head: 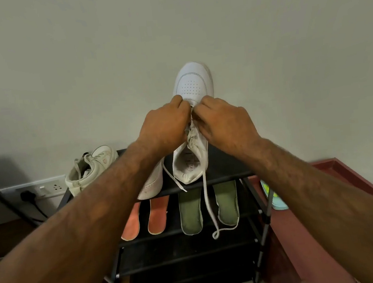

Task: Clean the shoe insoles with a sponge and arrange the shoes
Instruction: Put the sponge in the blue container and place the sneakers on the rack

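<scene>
Three shoes: a cream shoe (92, 168) and a part-hidden second shoe (151, 185) on the rack (229, 171) top, and a white shoe (192, 83) with a perforated toe and hanging laces, held above it. Left hand (165, 125) and right hand (225, 124) pinch its lacing with curled fingers. On the shelf below: two orange insoles (156, 215), two green insoles (190, 211).

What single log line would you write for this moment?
left hand, right hand: grip white shoe at laces | pose: toe up over rack | on rack: orange insoles, green insoles
</scene>
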### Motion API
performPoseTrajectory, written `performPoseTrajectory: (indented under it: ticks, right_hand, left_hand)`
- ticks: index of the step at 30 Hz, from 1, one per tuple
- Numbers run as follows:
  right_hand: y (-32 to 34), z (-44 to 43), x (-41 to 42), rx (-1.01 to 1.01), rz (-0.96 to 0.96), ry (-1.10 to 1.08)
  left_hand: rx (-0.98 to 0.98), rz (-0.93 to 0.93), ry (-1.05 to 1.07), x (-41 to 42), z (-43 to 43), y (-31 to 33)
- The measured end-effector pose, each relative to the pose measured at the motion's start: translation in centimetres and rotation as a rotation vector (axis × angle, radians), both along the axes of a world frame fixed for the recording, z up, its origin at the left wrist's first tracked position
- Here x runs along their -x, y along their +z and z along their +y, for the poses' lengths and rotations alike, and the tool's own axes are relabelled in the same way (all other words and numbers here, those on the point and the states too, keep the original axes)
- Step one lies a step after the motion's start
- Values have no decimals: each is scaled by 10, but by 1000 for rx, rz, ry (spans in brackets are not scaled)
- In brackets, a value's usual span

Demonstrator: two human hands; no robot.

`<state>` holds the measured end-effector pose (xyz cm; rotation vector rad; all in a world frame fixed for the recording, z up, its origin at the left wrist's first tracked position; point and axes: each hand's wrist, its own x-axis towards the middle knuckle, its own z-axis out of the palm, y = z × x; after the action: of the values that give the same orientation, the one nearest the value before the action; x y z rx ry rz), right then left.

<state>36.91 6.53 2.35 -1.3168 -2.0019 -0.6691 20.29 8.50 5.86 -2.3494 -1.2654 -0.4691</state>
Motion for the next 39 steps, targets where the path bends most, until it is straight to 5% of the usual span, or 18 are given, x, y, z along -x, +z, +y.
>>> performPoseTrajectory:
  ticks: [5, 10, 14, 28, 31, 34, 39]
  right_hand:
    - [-1, 5, 3, 23, 7, 37]
    - [-9, 8, 15, 225, 546, 112]
    - [-10, 6, 15, 349, 736, 254]
    - [-5, 2, 21, 23, -85, 74]
    - [-8, 3, 26, 67, 4, 102]
    - [-11, 3, 30, 212, 341, 142]
    - [-7, 4, 33, 337, 485, 192]
  left_hand:
    - [49, -48, -19, 0, -3, 2]
    - [58, -178, -54, 2, -3, -10]
    - [122, -282, -65, 17, 5, -9]
    - [243, -471, 11, 25, 5, -17]
    - [226, -531, -29, 27, 4, -20]
    - [216, -672, -110, 33, 0, -32]
    - [22, -514, -158, 42, -4, -51]
